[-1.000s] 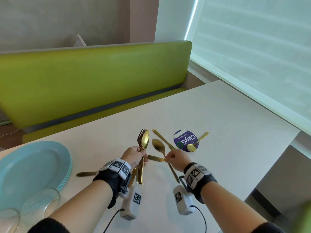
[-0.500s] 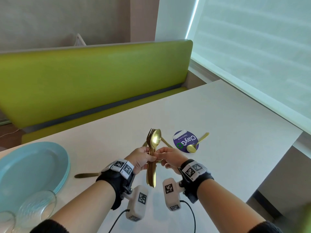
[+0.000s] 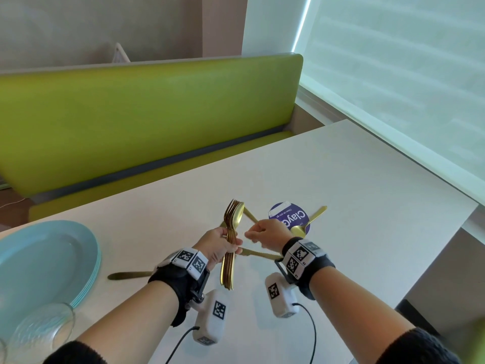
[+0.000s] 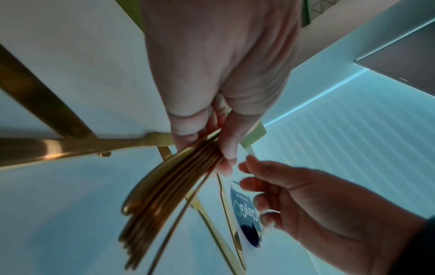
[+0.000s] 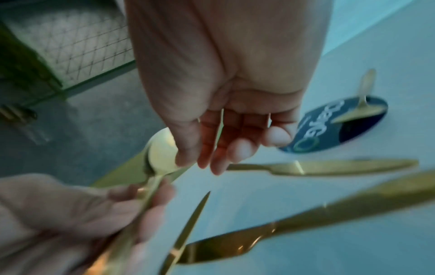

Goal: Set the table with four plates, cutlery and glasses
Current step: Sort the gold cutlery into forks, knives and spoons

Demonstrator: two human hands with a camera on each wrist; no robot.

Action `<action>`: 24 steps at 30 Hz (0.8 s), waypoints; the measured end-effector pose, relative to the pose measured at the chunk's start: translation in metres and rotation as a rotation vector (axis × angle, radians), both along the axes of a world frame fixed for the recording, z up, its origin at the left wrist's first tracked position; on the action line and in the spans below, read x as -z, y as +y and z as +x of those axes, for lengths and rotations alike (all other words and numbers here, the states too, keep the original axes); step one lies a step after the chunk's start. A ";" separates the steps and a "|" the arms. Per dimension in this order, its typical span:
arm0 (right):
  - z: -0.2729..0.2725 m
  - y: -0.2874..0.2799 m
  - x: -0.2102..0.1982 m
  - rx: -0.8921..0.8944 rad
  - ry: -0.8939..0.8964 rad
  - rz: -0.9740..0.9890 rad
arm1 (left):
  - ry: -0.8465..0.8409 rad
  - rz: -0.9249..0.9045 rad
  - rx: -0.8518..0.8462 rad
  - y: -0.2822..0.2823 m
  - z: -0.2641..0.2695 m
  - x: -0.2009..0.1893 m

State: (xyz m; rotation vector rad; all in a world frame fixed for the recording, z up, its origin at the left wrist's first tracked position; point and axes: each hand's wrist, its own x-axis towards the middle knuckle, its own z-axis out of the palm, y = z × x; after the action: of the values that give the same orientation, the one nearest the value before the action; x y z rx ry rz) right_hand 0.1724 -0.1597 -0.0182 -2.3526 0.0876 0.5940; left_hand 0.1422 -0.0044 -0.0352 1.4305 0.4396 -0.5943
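The left hand point(image 3: 219, 245) carries the whole risk: its fingers point(image 4: 227, 147) are clenched round the middle of a thick bundle of gold-coloured metal forks and spoons point(image 3: 231, 245), held upright with the handles hanging loose below the grip and fanning apart. The smooth handles look ready to slide against each other, so I judge that a slackened squeeze or a knock from the other hand could let pieces slip out and clatter onto the white counter point(image 3: 354, 193). The right hand point(image 3: 267, 233) hovers just beside the bundle, palm down, fingers point(image 5: 219, 156) loosely bent and released, grasping nothing. Below it several gold table knives point(image 5: 324, 167) lie crossed, and a hurried reach could nudge them about. A gold spoon point(image 3: 308, 222) rests across a round purple sticker point(image 3: 291, 215) towards the counter's far right edge. The stack of pale blue round plates point(image 3: 47, 261) sits at the near left corner with a clear drinking glass point(image 3: 42, 329) beside it, so no places are laid yet.
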 end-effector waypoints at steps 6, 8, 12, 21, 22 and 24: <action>0.039 -0.053 0.003 0.110 -0.097 -0.465 | -0.002 -0.031 -0.075 0.005 0.010 0.001; 0.046 -0.070 0.008 0.160 -0.092 -0.546 | 0.003 -0.034 -0.090 0.005 0.013 0.003; 0.049 -0.093 0.023 0.120 -0.058 -0.641 | -0.001 -0.023 -0.115 0.004 0.019 0.006; 0.044 -0.103 0.040 -0.009 -0.111 -0.793 | 0.011 0.000 -0.125 -0.002 0.027 0.011; 0.045 -0.102 0.039 -0.020 -0.119 -0.814 | 0.012 0.002 -0.122 -0.003 0.027 0.012; 0.045 -0.102 0.039 -0.055 -0.138 -0.845 | 0.016 0.003 -0.119 -0.005 0.028 0.012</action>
State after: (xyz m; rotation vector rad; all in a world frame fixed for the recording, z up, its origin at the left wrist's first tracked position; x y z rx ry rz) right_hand 0.2175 -0.2616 -0.0572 -3.2144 0.2521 0.4667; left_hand 0.1703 -0.0098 -0.0474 1.3922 0.5350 -0.5096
